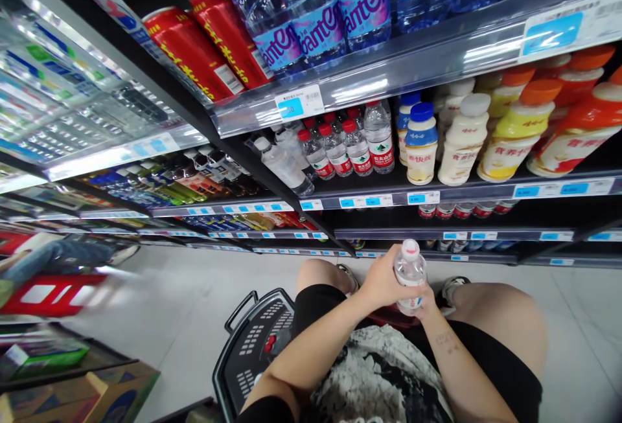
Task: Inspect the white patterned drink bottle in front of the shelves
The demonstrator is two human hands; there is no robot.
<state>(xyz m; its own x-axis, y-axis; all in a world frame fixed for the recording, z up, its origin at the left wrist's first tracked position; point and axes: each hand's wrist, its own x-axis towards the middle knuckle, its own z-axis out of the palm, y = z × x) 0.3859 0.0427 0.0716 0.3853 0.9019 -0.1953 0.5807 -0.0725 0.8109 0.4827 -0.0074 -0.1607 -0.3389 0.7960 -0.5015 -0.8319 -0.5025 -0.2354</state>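
Note:
A clear plastic water bottle (411, 273) with a whitish cap stands upright between my two hands, above my lap. My left hand (381, 280) wraps round its left side, with the thumb across the front. At the lower right of the bottle, my right hand (427, 303) is closed against it, its fingers partly hidden. Ahead on the middle shelf are small red-capped water bottles (359, 151), a clear bottle with a white cap (286, 167) and milk-drink bottles (464, 138).
Large blue bottles (315, 21) and red cans (214, 41) fill the upper shelf. To my left on the floor is a black shopping basket (253, 352). Cardboard boxes (82, 390) stand at the lower left; farther back, a person's legs (63, 258) show beside something red, blurred.

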